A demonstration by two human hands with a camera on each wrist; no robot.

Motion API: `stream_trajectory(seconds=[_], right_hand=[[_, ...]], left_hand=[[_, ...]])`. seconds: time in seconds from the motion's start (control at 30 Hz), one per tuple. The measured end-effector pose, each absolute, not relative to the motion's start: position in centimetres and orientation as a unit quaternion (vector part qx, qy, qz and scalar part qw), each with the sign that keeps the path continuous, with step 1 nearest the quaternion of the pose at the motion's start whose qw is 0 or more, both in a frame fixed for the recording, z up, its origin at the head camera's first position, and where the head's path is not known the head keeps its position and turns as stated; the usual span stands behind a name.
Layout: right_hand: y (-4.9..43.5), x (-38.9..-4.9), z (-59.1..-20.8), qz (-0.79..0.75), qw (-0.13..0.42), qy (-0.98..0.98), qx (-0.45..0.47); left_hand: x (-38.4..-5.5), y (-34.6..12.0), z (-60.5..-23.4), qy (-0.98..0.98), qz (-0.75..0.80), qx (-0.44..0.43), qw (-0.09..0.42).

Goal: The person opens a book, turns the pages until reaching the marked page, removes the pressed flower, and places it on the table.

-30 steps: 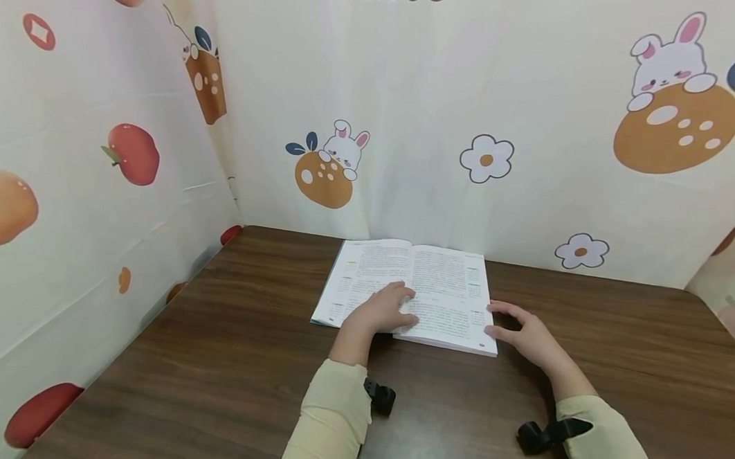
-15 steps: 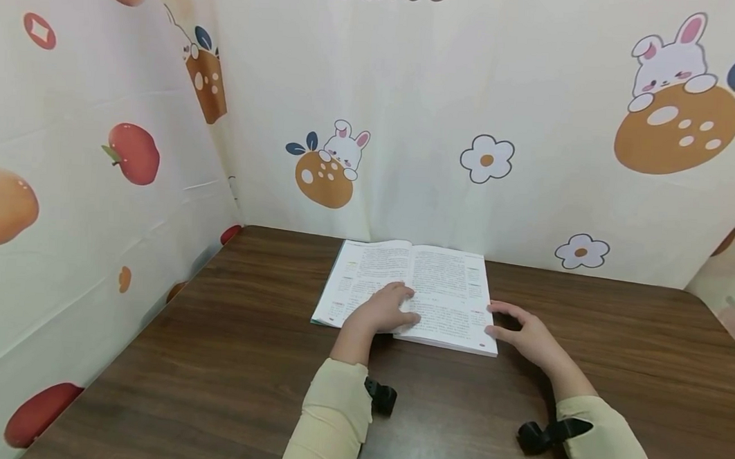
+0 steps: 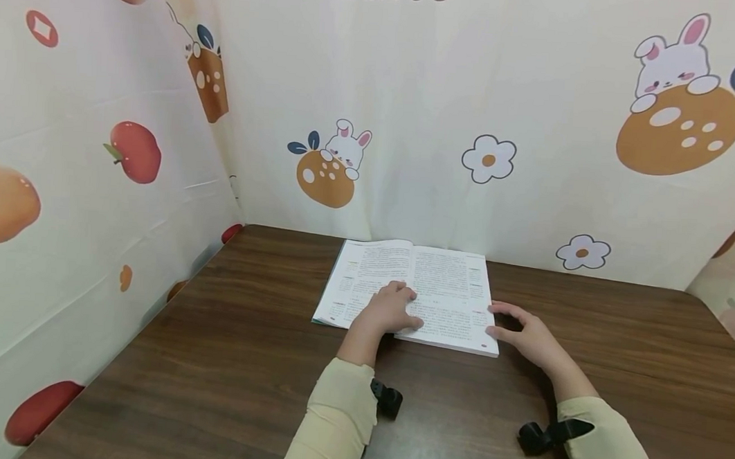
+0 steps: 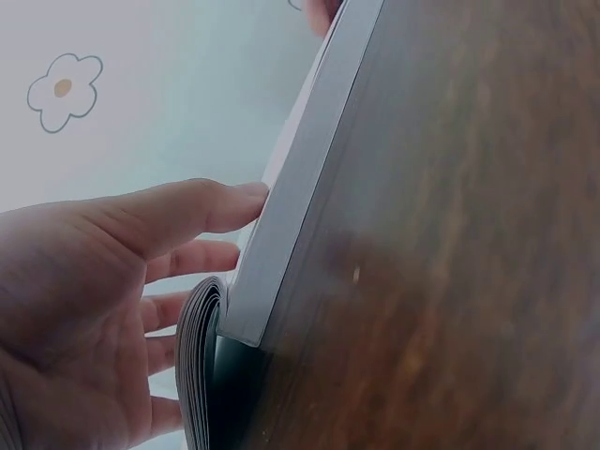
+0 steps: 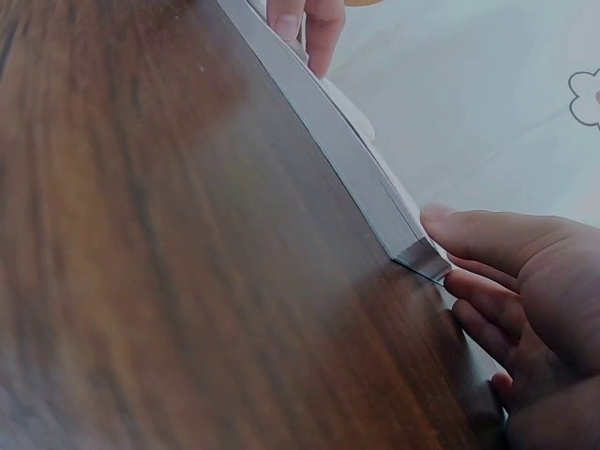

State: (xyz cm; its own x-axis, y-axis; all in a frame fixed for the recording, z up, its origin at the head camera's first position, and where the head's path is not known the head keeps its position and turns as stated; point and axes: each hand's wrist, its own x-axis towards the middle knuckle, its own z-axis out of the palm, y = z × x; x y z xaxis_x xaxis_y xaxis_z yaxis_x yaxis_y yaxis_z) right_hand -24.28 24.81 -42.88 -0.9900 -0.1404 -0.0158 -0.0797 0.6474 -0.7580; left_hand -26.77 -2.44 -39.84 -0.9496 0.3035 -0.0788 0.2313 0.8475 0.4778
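An open book (image 3: 448, 299) with printed white pages lies on the brown table against the back cloth. My left hand (image 3: 387, 310) rests over its middle, covering part of the left page and the fold. In the left wrist view the thumb (image 4: 225, 204) lies on the upper edge of the thick right-hand block, and the other fingers reach over the curved left pages. My right hand (image 3: 527, 338) touches the book's right edge, thumb near the lower corner. The right wrist view shows that thumb (image 5: 469, 230) at the top of the page block and fingers beside its side edge.
The dark brown wooden table (image 3: 209, 387) spreads around the book. A white cloth (image 3: 423, 121) printed with rabbits, fruit and flowers hangs behind it and continues along the left side. Black wrist cameras (image 3: 390, 399) are strapped over the cream sleeves.
My left hand and forearm have shifted slightly to the right across the page. The right hand and the book stay in place.
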Motion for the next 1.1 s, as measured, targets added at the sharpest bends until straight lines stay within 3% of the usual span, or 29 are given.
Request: stream_trajectory(seconds=[0.47,1.1], right_hand=[[26.0,-24.2,-43.1,-0.402,0.079,0.9,-0.15],[25.8,-24.3,-42.9,-0.409,0.068,0.899,-0.14]], left_hand=[[-26.6,-2.4,-39.5,0.963,0.214,0.145,0.077],[-26.6,-2.3,-39.0,0.971,0.196,0.127,0.055]])
